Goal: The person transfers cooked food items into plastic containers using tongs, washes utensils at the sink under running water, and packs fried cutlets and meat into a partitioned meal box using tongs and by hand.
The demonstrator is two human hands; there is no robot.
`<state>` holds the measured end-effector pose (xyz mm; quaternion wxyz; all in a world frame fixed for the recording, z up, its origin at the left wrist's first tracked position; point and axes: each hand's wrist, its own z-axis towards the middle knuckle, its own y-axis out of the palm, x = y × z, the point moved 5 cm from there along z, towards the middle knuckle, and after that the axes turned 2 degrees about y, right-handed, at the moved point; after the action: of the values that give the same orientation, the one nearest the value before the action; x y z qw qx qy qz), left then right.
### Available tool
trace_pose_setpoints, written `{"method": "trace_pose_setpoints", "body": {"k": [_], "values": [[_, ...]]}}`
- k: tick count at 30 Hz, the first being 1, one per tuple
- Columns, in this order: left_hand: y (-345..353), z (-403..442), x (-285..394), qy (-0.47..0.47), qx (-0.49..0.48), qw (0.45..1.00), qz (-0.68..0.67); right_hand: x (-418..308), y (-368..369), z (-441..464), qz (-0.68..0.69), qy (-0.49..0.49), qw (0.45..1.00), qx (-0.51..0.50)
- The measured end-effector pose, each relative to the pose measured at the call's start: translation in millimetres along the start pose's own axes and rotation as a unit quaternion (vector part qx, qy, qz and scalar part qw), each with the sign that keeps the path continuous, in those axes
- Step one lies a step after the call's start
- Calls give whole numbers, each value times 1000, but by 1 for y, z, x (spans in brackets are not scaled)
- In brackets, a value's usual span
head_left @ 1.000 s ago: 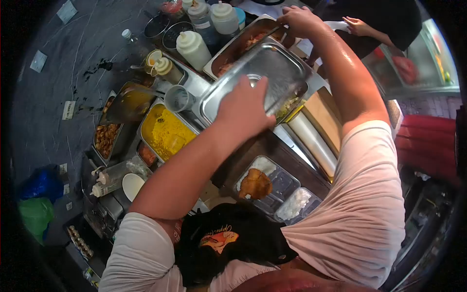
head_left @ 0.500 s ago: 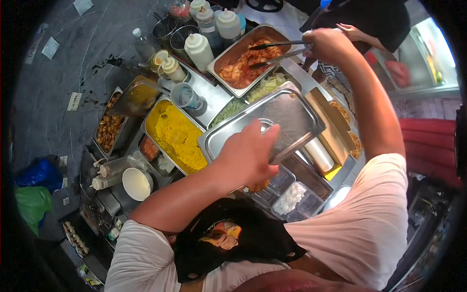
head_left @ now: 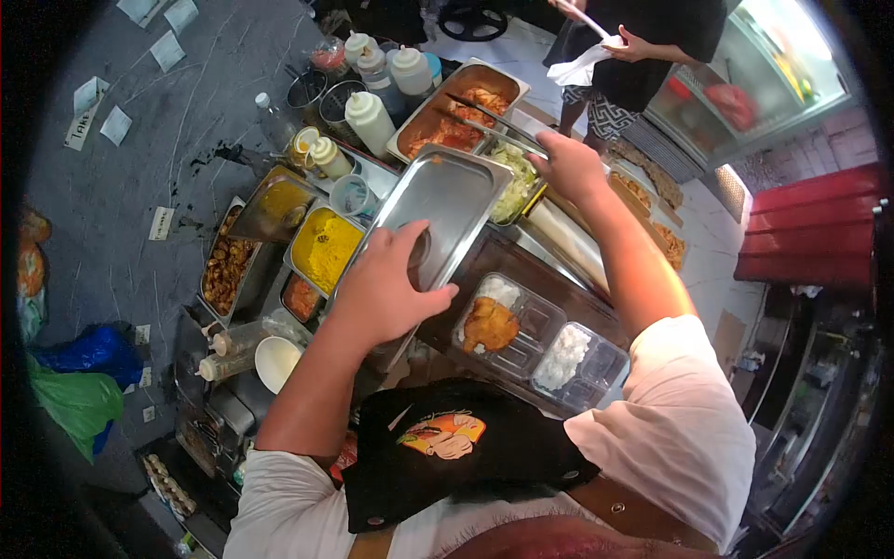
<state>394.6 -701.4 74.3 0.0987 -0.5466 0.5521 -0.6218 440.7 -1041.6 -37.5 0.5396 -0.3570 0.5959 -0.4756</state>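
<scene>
My left hand (head_left: 377,289) is on a metal pan lid (head_left: 456,196), its thumb and fingers about the recessed handle, which they partly cover. The lid is tilted over the middle of the counter. In my right hand (head_left: 570,168) is a pair of metal tongs (head_left: 494,118), their tips over a pan (head_left: 402,146) of red-sauced pieces. Shredded pale cabbage (head_left: 514,186) lies in a container below the tongs. Closer to me, a clear compartment tray (head_left: 535,331) holds rice and a golden fried piece. Beside it, another clear tray (head_left: 605,368) contains rice.
Yellow rice (head_left: 328,250) fills a pan left of the lid. Squeeze bottles (head_left: 370,121) cluster at the back left. A white bowl (head_left: 277,363) stands at the left. Across the counter, another person (head_left: 652,47) holds something white. A cling-film roll (head_left: 568,233) lies at the right.
The lid has shifted left and turned, uncovering the clear trays. My right hand with the tongs has come lower and nearer. The other person's hands are now visible, and my view has shifted.
</scene>
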Motion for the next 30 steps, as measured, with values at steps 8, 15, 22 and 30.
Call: {"method": "trace_pose_setpoints", "body": {"k": [8,15,22,30], "values": [[-46,20,-25,27,31,997,-73,11,100,-46,431,155,887,-54],[-29,169,-30,67,29,996,42,-49,82,-263,745,318,581,-74],[61,283,-33,45,-29,978,201,-142,44,-517,746,455,485,-41],[119,331,-53,157,31,929,334,-211,25,-720,769,525,333,149]]}}
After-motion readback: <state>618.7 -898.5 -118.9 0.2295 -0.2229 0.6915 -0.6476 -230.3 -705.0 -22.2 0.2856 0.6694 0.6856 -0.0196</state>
